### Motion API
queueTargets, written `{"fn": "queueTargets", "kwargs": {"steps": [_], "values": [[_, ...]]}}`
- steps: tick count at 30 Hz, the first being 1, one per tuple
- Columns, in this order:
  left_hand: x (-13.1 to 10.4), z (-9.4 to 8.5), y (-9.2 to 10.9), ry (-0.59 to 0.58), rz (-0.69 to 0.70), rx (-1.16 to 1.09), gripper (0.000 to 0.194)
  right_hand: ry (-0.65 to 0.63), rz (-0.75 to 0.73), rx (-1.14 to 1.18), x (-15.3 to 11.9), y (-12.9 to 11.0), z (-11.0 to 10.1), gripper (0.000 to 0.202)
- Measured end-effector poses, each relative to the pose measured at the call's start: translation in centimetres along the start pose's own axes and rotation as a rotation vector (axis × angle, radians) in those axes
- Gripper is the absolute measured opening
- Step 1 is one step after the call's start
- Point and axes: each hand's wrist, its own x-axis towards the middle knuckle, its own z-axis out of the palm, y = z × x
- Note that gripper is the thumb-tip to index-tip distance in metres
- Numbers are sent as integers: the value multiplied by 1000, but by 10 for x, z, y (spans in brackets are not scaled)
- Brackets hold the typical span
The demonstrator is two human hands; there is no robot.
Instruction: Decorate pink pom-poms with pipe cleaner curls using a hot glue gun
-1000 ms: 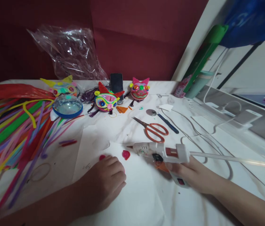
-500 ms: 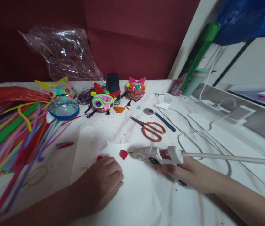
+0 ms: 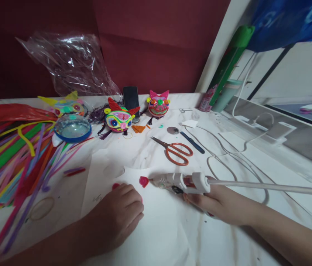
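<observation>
My right hand grips a white hot glue gun, a long glue stick running out of its back. The nozzle points left and is at the right edge of a small red-pink piece on a white paper sheet. My left hand rests on the sheet with fingers curled. One pink piece shows past its knuckles and a sliver of pink beside its fingers; whatever lies under the fingers is hidden.
Orange-handled scissors and a dark blue cutter lie beyond the glue gun. Several colourful lion-head ornaments stand along the back with a phone. Pipe cleaners and a blue-rimmed dish are left; cables run right.
The whole view has shifted slightly. The glue gun's nozzle stays beside the red-pink piece, and my left hand keeps its place on the paper.
</observation>
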Motion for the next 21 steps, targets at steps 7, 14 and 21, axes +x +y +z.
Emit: {"fn": "queueTargets", "kwargs": {"steps": [7, 14, 21], "values": [[0, 0, 1, -15, -6, 7, 19, -1, 55, -6, 0, -3, -1, 30], [2, -1, 2, 17, 11, 28, 22, 3, 10, -29, 0, -1, -1, 28], [0, -1, 2, 2, 5, 16, 20, 12, -12, -45, 1, -3, -1, 29]]}}
